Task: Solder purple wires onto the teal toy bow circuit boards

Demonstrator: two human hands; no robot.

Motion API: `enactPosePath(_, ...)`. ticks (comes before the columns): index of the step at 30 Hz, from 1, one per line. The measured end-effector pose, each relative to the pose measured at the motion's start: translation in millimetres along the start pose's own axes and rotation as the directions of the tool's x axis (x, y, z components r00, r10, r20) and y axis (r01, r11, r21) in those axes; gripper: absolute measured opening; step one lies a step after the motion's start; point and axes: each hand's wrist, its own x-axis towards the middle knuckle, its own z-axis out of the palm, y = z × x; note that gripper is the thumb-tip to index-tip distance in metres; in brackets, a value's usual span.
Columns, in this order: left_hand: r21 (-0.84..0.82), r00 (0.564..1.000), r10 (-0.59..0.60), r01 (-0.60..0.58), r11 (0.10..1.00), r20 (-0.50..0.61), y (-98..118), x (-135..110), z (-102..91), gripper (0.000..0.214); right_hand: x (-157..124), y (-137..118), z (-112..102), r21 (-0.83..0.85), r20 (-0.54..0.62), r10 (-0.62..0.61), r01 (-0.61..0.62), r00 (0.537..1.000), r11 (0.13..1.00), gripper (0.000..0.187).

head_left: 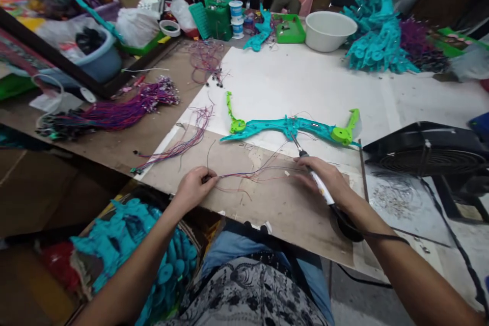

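My right hand (324,177) is closed around a soldering iron (320,186) with a white handle, its metal tip slanting up toward the middle of a turquoise plastic toy bow (263,126). Whether the tip touches the bow I cannot tell. The bow lies across the white sheet with a green piece at each end. My left hand (197,185) pinches a few thin red and blue wires (244,175) near the table's front edge; they run right, passing under my right hand. A looser bunch of wires (185,147) lies just beyond my left hand.
A thick wire bundle (126,107) lies at left, near a blue tub (93,63). At right stands a black fan (428,150). Turquoise parts are piled at the back right (382,30) and below the table (153,249). A white basin (330,30) stands behind; a person in yellow sits beyond.
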Motion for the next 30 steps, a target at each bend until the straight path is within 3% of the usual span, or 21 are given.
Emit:
enactPosePath(2, -0.050, 1.000, -0.013, 0.014, 0.999, 0.026, 1, -1, -1.8, 0.025, -6, -5, 8, -0.001, 0.066, -0.030, 0.030, 0.997, 1.000, 0.029)
enactPosePath(6, -0.213, 0.995, -0.060, 0.075, 0.974, 0.078, 6, -5, -7.0, 0.026, -14, -9, 15, -0.011, 0.072, -0.002, 0.003, 0.997, 1.000, 0.018)
enactPosePath(15, -0.580, 0.975, -0.177, 0.223, 0.783, 0.136, 7, -16, -7.4, 0.032, -37, -31, -2, 0.037, 0.008, 0.099, -0.100, 0.995, 0.994, 0.017)
enactPosePath(18, -0.682, 0.964, -0.162, 0.265, 0.682, 0.213, 6, -20, -8.8, 0.033, -40, -37, -9, 0.011, -0.086, 0.116, -0.115, 0.990, 0.993, 0.013)
enactPosePath(22, -0.754, 0.942, -0.148, 0.330, 0.569, 0.301, 8, -26, -11.3, 0.035, -35, -40, -19, 0.003, -0.255, 0.181, -0.186, 0.950, 0.982, 0.017)
enactPosePath(27, -0.824, 0.952, -0.142, 0.305, 0.477, 0.271, 14, -28, -13.0, 0.032, -23, -45, -30, 0.086, -0.421, 0.296, -0.287, 0.858, 0.954, 0.024)
enactPosePath(30, -0.861, 0.962, -0.148, 0.270, 0.431, 0.228, 20, -26, -14.5, 0.029, -20, -45, -31, 0.103, -0.445, 0.308, -0.294, 0.841, 0.950, 0.026)
